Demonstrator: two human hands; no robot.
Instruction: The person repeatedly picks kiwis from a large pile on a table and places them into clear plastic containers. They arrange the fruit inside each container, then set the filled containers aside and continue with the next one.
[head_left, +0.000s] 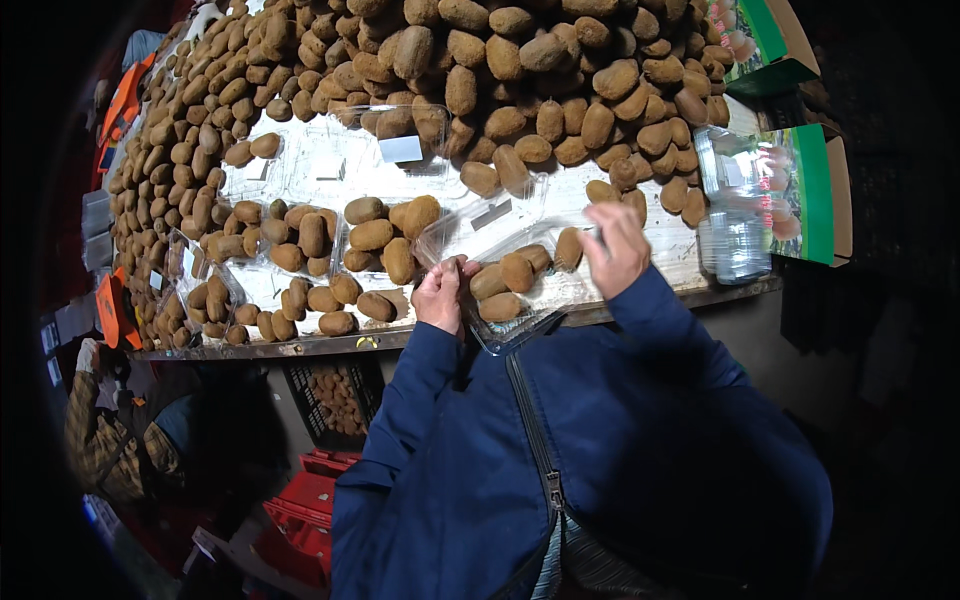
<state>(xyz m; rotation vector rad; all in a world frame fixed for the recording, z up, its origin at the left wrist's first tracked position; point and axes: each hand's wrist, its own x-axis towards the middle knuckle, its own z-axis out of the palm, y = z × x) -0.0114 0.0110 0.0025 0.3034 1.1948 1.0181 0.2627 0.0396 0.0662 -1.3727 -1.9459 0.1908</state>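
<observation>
In front of me, at the table's near edge, lies an open clear plastic clamshell container (489, 338) with several brown kiwis (517, 271) in its base. Its hinged lid (490, 213) leans away toward the pile, a grey label showing on it. The fingers of my left hand (440, 294) pinch the container's left edge. My right hand (618, 250) is over the container's right side, thumb and fingers apart, with nothing visible between them. Just left of its thumb is a single kiwi (568, 248), at the right end of the container.
A large kiwi heap (480, 60) covers the table's far side. Filled containers (385, 238) stand to my left. Stacked empty containers (738, 243) and green printed cartons (812, 195) line the right. Below left are a black crate (335, 400), a red crate (305, 510) and another person (125, 440).
</observation>
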